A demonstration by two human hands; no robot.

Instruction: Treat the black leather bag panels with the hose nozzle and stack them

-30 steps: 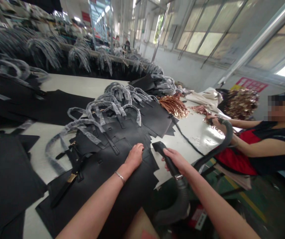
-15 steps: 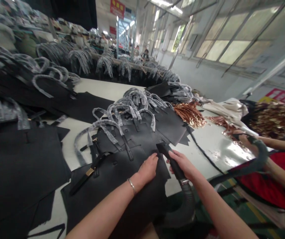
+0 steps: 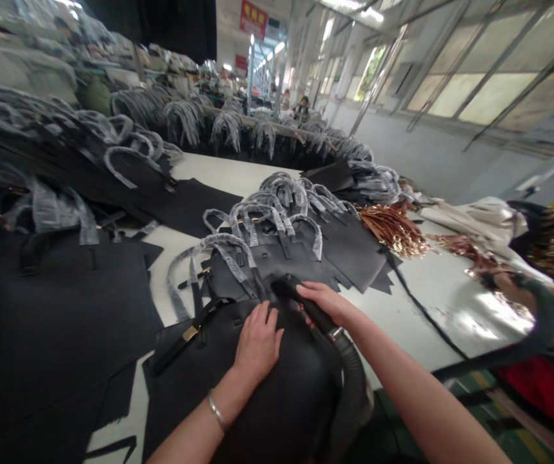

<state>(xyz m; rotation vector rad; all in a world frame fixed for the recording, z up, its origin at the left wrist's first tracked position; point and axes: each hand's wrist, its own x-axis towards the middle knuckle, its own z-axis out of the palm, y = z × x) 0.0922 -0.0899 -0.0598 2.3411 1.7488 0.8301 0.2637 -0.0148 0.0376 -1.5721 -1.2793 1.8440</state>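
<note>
My left hand (image 3: 256, 340) lies flat with fingers spread on a black leather bag panel (image 3: 238, 393) at the table's near edge. My right hand (image 3: 326, 301) is wrapped round the black nozzle (image 3: 290, 288) of a grey ribbed vacuum hose (image 3: 354, 380). The nozzle tip rests on the panel just beyond my left fingers, beside a black strap with a gold buckle (image 3: 189, 333). More black panels with plastic-wrapped handles (image 3: 257, 216) are stacked right behind.
Piles of black bag pieces (image 3: 54, 290) cover the left of the white table (image 3: 431, 290). Copper-coloured metal fittings (image 3: 393, 229) lie at the right. Another person's arm (image 3: 518, 290) reaches in from the right edge. Rows of wrapped handles (image 3: 228, 125) hang at the back.
My right hand has carried the nozzle left across the panel. My left hand has slid left and back toward me on it. The view has swung left.
</note>
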